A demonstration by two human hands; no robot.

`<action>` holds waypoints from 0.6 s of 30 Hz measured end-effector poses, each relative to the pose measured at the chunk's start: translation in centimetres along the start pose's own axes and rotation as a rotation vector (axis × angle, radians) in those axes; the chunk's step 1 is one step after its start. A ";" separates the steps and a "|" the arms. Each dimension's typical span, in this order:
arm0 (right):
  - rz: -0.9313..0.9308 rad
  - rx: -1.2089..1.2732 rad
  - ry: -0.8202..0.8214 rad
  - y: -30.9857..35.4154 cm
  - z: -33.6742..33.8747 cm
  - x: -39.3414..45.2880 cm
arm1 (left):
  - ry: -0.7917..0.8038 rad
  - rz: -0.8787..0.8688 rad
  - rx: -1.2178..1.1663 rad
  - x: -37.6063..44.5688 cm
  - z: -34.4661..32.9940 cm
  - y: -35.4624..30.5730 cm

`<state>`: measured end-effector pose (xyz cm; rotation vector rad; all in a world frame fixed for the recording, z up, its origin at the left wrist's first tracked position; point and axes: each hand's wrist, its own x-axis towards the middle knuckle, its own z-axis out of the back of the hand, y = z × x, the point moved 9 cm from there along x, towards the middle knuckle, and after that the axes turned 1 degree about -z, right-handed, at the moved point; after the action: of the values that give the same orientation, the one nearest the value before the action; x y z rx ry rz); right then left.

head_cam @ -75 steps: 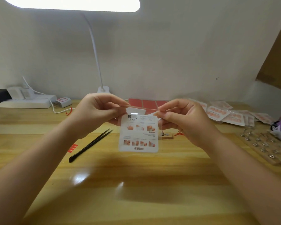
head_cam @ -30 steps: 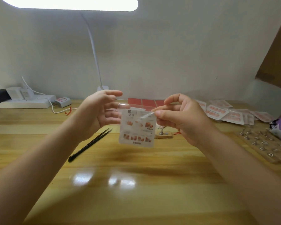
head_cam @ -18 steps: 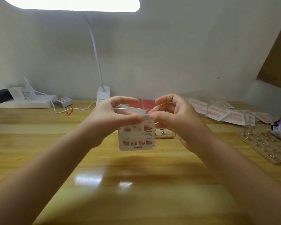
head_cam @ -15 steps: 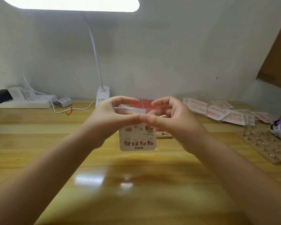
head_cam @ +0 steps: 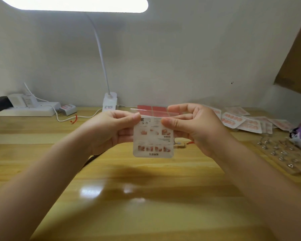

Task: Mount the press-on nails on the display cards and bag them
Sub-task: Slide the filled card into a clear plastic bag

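- Desk (head_cam: 146,206) of pale wood fills the lower view, with a white desk lamp (head_cam: 109,101) at the back wall and a white power strip (head_cam: 26,111) to the far left.
- Bagged cards (head_cam: 247,122) lie fanned in a loose pile at the right rear; about six show, though overlaps make the count unsure.
- Wooden stand board (head_cam: 285,157) with small metal pegs sits at the right edge; the pegs are too small to count surely.
- Two hands hold one display card (head_cam: 153,138) upright above the desk, printed back toward the camera, inside a clear bag (head_cam: 155,112) whose open flap sticks up past the card's top edge.
- Left hand (head_cam: 109,131) pinches the bag's top left corner between thumb and curled fingers.
- Right hand (head_cam: 195,127) pinches the top right corner the same way, thumb in front, fingers behind.
- Step in hand, as I judge it: sealing the bag, the card being already slipped in.
- Next move likely calls for folding the flap down squarely over the card's back and pressing it along its width, keeping both corners level so the flap does not stick crooked.
- Red sheet (head_cam: 152,108) lies flat behind the hands; one small wooden block (head_cam: 179,145) peeks out below the right hand.
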<state>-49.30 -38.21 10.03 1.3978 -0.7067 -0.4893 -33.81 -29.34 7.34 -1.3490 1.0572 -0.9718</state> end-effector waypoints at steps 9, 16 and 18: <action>-0.016 -0.006 0.102 0.1 -0.5 0.0 | 0.036 -0.061 0.250 -0.6 1.0 -2.0; -0.339 0.271 0.029 -2.9 0.2 0.3 | -0.294 -0.840 0.598 -4.6 -0.3 -8.4; -0.444 0.393 0.129 -3.6 -1.2 -0.4 | -0.271 -0.963 0.763 -5.6 -2.0 -8.7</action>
<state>-48.41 -37.59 6.42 1.9553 -0.3947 -0.6207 -36.70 -24.55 16.30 -1.2402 -0.2683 -1.6015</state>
